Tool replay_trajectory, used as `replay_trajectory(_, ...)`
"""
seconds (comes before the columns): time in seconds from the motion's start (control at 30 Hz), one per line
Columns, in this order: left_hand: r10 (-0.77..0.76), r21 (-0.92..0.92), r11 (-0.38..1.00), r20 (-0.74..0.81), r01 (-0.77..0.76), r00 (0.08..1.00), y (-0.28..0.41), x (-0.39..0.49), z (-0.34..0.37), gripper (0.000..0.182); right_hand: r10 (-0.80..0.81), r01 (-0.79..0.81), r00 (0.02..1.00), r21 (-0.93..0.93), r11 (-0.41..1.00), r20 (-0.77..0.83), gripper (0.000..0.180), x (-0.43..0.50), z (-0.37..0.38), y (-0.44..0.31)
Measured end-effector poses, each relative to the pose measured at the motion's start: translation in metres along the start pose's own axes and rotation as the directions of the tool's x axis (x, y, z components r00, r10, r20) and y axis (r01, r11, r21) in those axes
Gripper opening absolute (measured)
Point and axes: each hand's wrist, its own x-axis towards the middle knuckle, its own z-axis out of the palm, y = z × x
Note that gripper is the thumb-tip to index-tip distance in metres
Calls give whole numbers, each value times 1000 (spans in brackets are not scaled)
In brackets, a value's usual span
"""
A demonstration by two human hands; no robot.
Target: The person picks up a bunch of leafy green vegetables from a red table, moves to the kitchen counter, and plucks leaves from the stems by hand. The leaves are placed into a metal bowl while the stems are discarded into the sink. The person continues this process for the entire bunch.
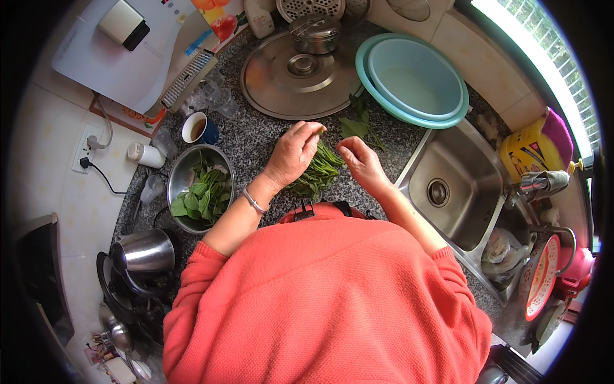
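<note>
A bunch of leafy greens with thin stems [320, 168] lies on the speckled stone counter before me. My left hand [293, 152] is over its left side, with a small bit of green between the thumb and fingertips. My right hand [362, 161] is at the right of the stems, its fingers curled; whether something is pinched in them cannot be made out. Beyond it, a few loose leaves [355, 127] lie near the large steel lid. To the left, a steel bowl [231, 192] holds more leaves and stems [204, 192].
A blue cup [211, 133] with brown liquid stands behind the bowl. At the back are a large steel lid [268, 91] and nested turquoise basins [458, 108]. A steel sink [460, 163] is on the right, an electric kettle [146, 257] on the left.
</note>
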Motion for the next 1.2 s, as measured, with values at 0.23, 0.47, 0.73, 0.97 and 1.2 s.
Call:
replay_trajectory(0.23, 99, 456, 869, 217, -191, 971, 13, -8, -2, 13, -278, 305, 952, -360, 882, 126, 15, 0, -2, -20)
replay_trajectory(0.47, 259, 545, 751, 279, -374, 925, 13, -5, -2, 2, -189, 334, 938, -602, 725, 292, 12, 4, 3, -14)
replay_trajectory(0.73, 270, 604, 710, 242, -362, 932, 17, -6, -3, 7, -310, 335, 941, -463, 820, 132, 15, 5, 17, -9)
replay_trajectory(0.97, 242, 342, 903, 93, -259, 966, 22, -4, -6, 4, 306, -282, 950, 250, 926, -65, 13, 15, 6, -4)
replay_trajectory(1.2, -207, 152, 972, 185, 180, 961, -2, -5, -7, 9, 123, -367, 929, 825, 429, 350, 19, 6, -33, 7)
